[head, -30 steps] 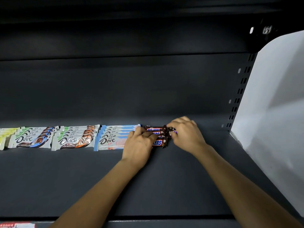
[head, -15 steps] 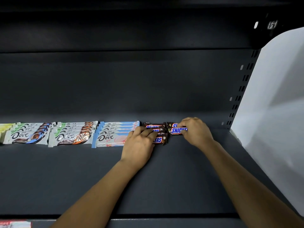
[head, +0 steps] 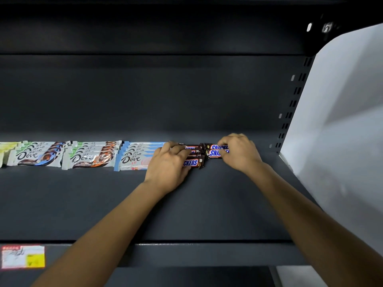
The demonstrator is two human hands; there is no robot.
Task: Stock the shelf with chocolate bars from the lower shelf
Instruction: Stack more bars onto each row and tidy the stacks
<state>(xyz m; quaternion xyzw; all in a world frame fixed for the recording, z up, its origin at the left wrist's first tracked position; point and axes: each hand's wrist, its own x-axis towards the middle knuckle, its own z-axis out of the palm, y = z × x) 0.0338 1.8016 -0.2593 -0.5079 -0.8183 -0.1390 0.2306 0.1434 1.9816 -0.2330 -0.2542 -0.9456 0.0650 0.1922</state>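
Note:
Brown Snickers bars lie in two groups on the dark shelf (head: 207, 204). My left hand (head: 169, 166) rests over the left stack of Snickers bars (head: 192, 160), fingers curled on top of it. My right hand (head: 238, 152) grips the right end of two Snickers bars (head: 216, 151) set just right of that stack. Left of them, stacks of Dove bars line the shelf: a blue-and-white stack (head: 134, 156), an orange-trimmed stack (head: 91, 155) and a blue-brown stack (head: 39, 154).
A pale green stack (head: 6, 148) sits at the far left edge. A white side panel (head: 335, 131) closes the shelf on the right, beside a slotted upright (head: 290, 112). A price label (head: 22, 256) sticks to the shelf's front lip.
My right hand has drawn two Snickers bars rightward, away from the stack under my left hand, and set them beside it. The left hand has stayed on the stack.

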